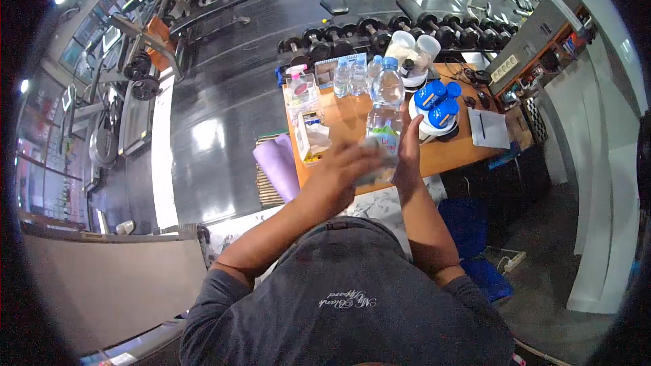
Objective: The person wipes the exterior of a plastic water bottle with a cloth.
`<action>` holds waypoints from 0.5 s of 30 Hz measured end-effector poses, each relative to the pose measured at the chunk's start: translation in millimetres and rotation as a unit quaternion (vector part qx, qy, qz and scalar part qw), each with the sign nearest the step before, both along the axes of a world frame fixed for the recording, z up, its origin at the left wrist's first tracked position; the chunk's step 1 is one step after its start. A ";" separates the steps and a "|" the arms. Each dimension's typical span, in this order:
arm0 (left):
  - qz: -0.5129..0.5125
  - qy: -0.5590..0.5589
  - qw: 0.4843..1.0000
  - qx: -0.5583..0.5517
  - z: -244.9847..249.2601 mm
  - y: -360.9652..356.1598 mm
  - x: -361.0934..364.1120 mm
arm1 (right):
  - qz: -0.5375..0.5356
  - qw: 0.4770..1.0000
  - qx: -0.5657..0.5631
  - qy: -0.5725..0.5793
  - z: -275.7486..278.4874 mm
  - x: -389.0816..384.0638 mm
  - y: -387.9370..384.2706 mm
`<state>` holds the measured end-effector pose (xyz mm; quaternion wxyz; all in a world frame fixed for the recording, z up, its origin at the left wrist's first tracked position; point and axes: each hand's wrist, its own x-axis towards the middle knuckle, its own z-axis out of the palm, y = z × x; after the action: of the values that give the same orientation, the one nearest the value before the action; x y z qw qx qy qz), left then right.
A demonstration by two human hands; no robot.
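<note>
A large clear plastic water bottle (388,98) with a blue cap and a green-and-red label stands upright in front of me. My right hand (409,150) grips its right side, fingers pointing up along it. Against the lower left of the bottle lies my left hand (349,166), smeared by motion. Under its fingers shows a blurred grey patch that looks like a cloth (370,177), pressed to the bottle. Beyond the large bottle are smaller clear water bottles (341,78). To its right sit white tubs with blue lids (444,114).
On the wooden table (349,112) are a tissue box (313,139), a clear organiser (302,95), clear-lidded containers (424,54) and a white sheet with a pen (489,129). A rolled purple mat (277,166) leans at the left edge. Dumbbells (369,30) line a rack behind.
</note>
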<state>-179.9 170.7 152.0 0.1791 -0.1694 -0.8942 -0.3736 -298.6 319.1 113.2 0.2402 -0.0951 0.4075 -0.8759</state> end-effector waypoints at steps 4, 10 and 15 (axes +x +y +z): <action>0.077 0.093 0.992 -0.024 9.4 -3.6 -17.8 | 0.014 0.999 -0.008 -0.028 -3.0 -1.4 -6.6; 0.002 0.022 0.998 -0.061 -20.9 17.0 19.7 | -0.024 0.998 -0.047 -0.025 -17.4 -14.0 -0.4; -0.116 -0.118 0.984 0.065 -1.4 -2.0 32.9 | 0.025 0.997 0.056 0.042 -24.5 -11.7 17.9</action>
<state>-147.0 168.7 150.6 0.0378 -0.2149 -0.8572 -0.4665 -310.3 337.0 88.7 0.2495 -0.1282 0.4627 -0.8409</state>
